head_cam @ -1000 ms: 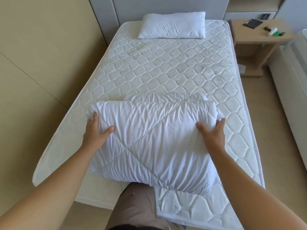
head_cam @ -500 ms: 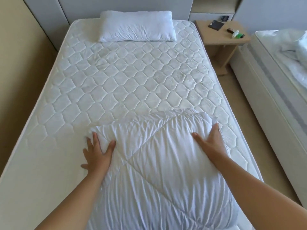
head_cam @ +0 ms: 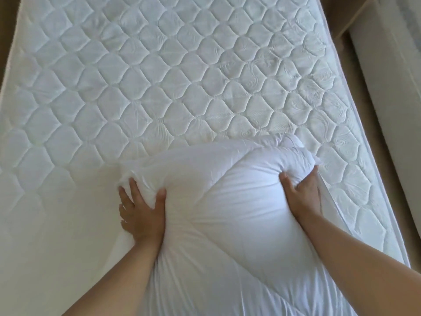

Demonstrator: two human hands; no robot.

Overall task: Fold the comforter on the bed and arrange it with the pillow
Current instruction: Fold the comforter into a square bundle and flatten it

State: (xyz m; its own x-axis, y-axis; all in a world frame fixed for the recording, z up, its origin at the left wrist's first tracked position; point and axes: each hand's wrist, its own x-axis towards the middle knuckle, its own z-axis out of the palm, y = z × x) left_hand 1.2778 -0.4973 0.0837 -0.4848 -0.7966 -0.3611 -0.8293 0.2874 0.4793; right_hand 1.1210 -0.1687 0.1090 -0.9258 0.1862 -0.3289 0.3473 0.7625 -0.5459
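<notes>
The folded white comforter (head_cam: pixel 227 201) forms a puffy bundle on the quilted mattress (head_cam: pixel 159 76), low in the view. My left hand (head_cam: pixel 141 213) grips its left side, thumb pressed into the fabric and fingers spread along the edge. On the right side, my right hand (head_cam: pixel 300 197) clasps the bundle, thumb on top and fingers wrapped round the far edge. The pillow is out of view.
A second bed (head_cam: pixel 391 87) stands at the right, with a strip of beige floor (head_cam: pixel 376 179) between it and the mattress. The mattress's right edge runs close past my right hand.
The view has dropped and closed in over the bed, so the pillow and nightstand have left the frame. Both hands have pressed inward on the comforter, which now bulges between them.
</notes>
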